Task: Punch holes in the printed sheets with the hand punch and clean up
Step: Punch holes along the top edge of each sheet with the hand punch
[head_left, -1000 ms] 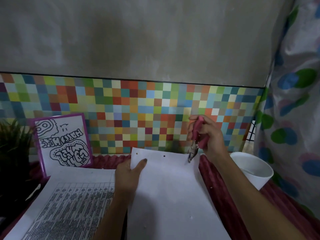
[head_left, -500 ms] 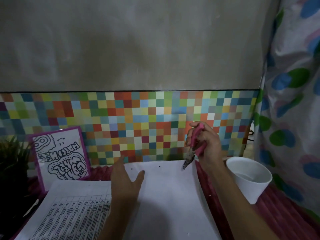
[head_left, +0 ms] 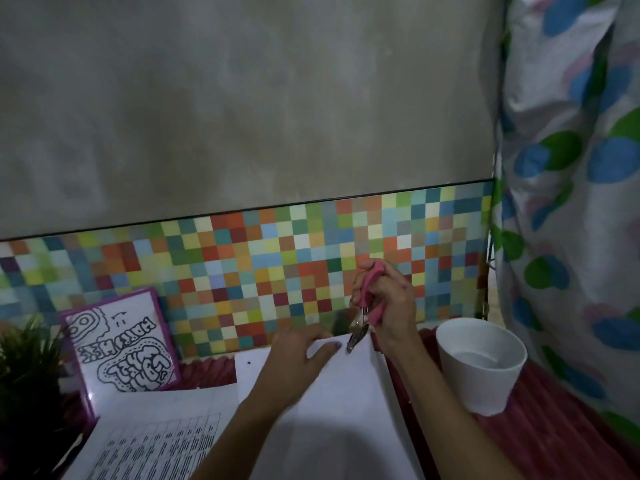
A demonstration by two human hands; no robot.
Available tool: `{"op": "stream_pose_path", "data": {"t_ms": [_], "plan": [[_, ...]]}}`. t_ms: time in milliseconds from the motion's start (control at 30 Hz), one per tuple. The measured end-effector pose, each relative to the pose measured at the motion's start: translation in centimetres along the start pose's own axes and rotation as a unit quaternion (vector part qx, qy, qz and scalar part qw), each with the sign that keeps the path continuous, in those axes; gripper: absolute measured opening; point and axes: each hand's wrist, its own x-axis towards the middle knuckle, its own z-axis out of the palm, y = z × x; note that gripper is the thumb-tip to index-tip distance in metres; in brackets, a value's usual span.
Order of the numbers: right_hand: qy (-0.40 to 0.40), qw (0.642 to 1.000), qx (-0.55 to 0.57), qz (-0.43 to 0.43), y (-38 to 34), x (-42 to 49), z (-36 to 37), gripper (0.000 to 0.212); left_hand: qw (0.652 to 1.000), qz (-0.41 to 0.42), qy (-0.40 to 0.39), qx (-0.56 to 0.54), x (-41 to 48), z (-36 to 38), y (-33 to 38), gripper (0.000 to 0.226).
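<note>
Tabletop (head_left: 554,441): red, ribbed cover.
Before me: blank sheet (head_left: 339,410), printed sheet (head_left: 156,441) to its left.
My right: white pot (head_left: 481,368).
My left: plant (head_left: 27,375), framed drawing (head_left: 121,344).

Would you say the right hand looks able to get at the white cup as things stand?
Probably yes: the white cup stands just right of the right hand with nothing between them, though that hand grips the pink punch, so grasping looks awkward.
</note>
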Motion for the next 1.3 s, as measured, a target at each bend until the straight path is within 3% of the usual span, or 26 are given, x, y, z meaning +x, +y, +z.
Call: {"op": "stream_pose_path", "data": {"t_ms": [233, 467, 567, 833, 1100, 1300], "plan": [[-0.014, 1.000, -0.002, 0.011, -0.3, -0.1, 0.2, 0.025, 0.998, 0.035, 0.023, 0.036, 0.4, 0.7, 0.4, 0.015], [0.045, 0.995, -0.022, 0.091, -0.6, -0.1, 0.7, 0.024, 0.974, 0.115, 0.014, 0.195, 0.2, 0.7, 0.9, 0.023], [0.047, 0.991, -0.005, 0.124, -0.9, -0.2, 0.9, 0.036, 0.968, 0.137, 0.026, 0.209, -0.2, 0.5, 0.3, 0.022], [0.065, 0.984, 0.037, 0.160, -0.9, 0.1, 0.4, 0.039, 0.970, 0.125, 0.014, 0.206, -0.6, 0.2, 0.3, 0.030], [0.034, 0.989, 0.040, 0.138, -1.1, 0.0, 0.6, 0.049, 0.991, 0.058, 0.031, 0.115, -0.3, 0.4, 0.6, 0.017], [0.007, 0.991, -0.047, 0.124, -1.4, 0.0, 1.1, 0.041, 0.980, 0.049, 0.010, 0.193, -0.2, 0.3, 1.2, 0.022]]}}
